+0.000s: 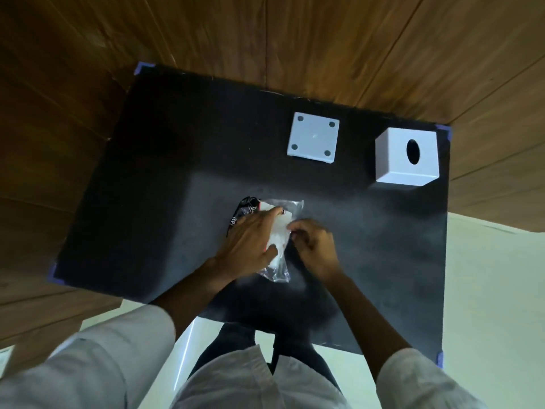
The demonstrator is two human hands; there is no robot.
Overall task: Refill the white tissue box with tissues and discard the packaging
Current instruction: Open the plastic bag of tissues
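A clear plastic tissue pack with white tissues inside and dark printed ends lies at the middle of the black table. My left hand lies flat over the pack's left side, pressing it down. My right hand pinches the pack's right edge with its fingertips. The white tissue box cover, a cube with an oval hole on top, stands at the far right. Its flat white base plate, with a round pad at each corner, lies to the left of the cover.
The black table has blue tape on its corners. Wooden panelling surrounds it at the back and left. A pale floor shows to the right and below. My white sleeves and dark trousers fill the bottom of the view.
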